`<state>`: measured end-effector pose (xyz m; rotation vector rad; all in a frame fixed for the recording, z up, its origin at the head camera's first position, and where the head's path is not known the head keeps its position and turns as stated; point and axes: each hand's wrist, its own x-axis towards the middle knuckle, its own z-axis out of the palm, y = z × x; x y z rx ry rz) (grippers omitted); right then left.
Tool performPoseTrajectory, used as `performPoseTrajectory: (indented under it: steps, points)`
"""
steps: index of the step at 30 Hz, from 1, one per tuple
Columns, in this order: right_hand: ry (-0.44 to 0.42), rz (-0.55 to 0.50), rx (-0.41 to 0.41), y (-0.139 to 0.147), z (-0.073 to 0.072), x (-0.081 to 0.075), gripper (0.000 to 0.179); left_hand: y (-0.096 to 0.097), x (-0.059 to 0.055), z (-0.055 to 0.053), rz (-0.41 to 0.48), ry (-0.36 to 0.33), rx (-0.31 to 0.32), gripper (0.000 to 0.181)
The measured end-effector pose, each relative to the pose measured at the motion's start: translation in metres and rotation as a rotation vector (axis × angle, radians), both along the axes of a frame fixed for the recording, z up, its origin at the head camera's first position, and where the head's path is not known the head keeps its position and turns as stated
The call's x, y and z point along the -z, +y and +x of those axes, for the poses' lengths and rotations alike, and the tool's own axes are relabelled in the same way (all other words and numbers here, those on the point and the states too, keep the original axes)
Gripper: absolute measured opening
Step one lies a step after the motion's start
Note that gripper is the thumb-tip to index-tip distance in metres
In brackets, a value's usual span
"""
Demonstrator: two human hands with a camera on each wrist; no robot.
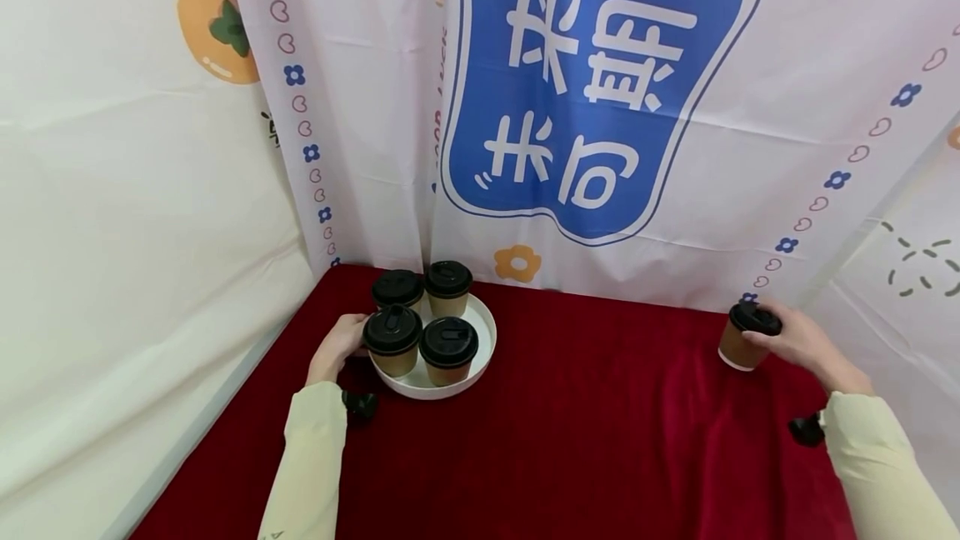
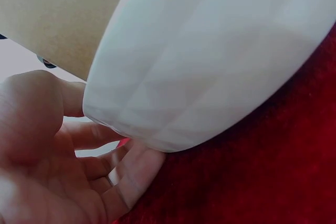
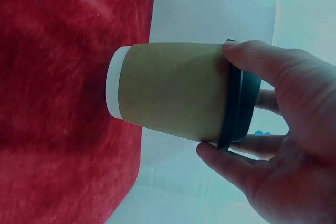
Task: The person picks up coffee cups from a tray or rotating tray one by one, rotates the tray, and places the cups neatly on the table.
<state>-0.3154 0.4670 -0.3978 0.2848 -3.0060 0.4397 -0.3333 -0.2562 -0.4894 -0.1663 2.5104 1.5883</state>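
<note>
In the head view a round white tray (image 1: 486,338) carries several brown paper coffee cups with black lids, such as the front right coffee cup (image 1: 448,350). At the tray's left side, my left hand (image 1: 343,343) holds its edge. The left wrist view shows fingertips (image 2: 140,163) touching the low part of the tray's patterned wall (image 2: 205,66), with the thumb higher up by the rim. Far to the right, my right hand (image 1: 797,342) grips a single upright coffee cup (image 1: 741,350). The right wrist view has fingers and thumb round its black lid (image 3: 242,106).
Dark red cloth (image 1: 570,423) covers the table, with folds toward the right. A white printed curtain (image 1: 390,148) hangs along the back edge, close behind the cups. A pale fabric wall (image 1: 150,257) runs down the left side.
</note>
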Motion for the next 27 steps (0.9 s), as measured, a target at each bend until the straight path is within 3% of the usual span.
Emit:
performPoseTrajectory:
  steps: [18, 27]
  points:
    - [0.017, 0.023, 0.009, 0.020, 0.007, 0.012, 0.065, 0.000, 0.002, 0.000, 0.010, 0.006, -0.008, 0.055]
    - [-0.022, 0.019, 0.031, 0.022, 0.010, 0.019, 0.067, 0.001, 0.001, 0.000, 0.013, 0.013, -0.021, 0.055]
